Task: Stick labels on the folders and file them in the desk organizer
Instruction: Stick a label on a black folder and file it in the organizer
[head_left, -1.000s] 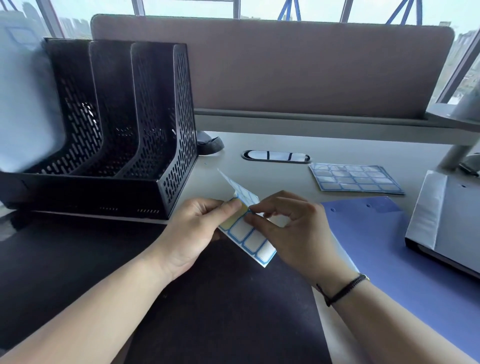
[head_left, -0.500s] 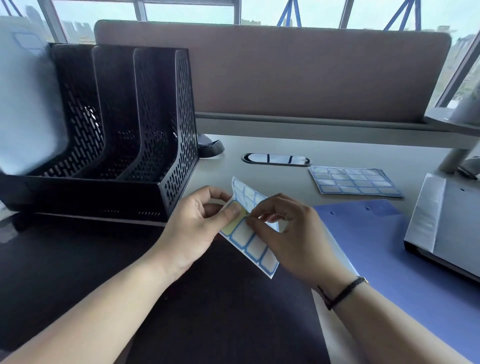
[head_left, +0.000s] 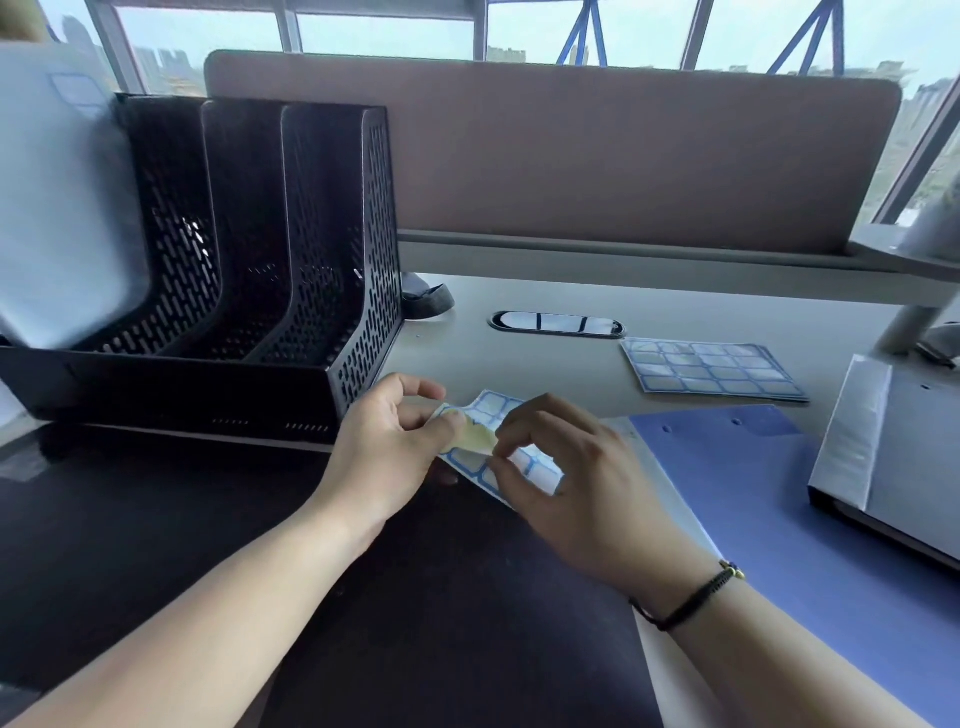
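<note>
Label sheet (head_left: 501, 447) now bent flatter btwn both hands — right-hand fingers (head_left: 506, 457) peeling at its yellowish backing.

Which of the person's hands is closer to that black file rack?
The left hand is nearer, just off the black file rack's front corner. The right hand is farther out, over toward the blue folder.

The desk (head_left: 519, 358) carries organizer (head_left: 249, 249), blue folder (head_left: 779, 493), label sheets (head_left: 711, 370).

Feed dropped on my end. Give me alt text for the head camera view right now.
Both hands hold a small sheet of blue-bordered white labels above the desk, left hand gripping it while the right hand picks at it. A black mesh desk organizer stands left, a blue plastic folder lies right, a second label sheet behind.
</note>
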